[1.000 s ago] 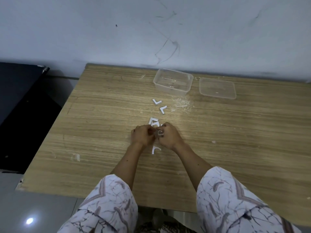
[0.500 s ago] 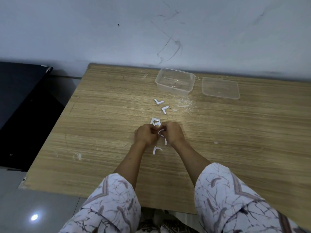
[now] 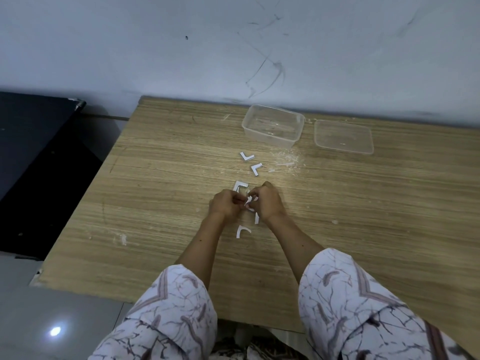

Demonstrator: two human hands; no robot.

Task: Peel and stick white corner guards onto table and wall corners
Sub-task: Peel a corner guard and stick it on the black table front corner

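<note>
My left hand and my right hand meet over the middle of the wooden table, both pinching one small white corner guard between the fingertips; most of it is hidden by my fingers. Two white L-shaped guards lie farther back on the table. Another guard lies just behind my left hand. A curved white strip lies just in front of my hands, and a short white piece sits under my right wrist.
A clear plastic container and its lid stand at the back by the grey-white wall. A dark cabinet is left of the table. White dust marks the table near the container. Grey floor shows at the lower left.
My hands stay together at the same spot, fingers working the small guard. The short white piece by my right wrist has come into view. The camera shifted slightly.
</note>
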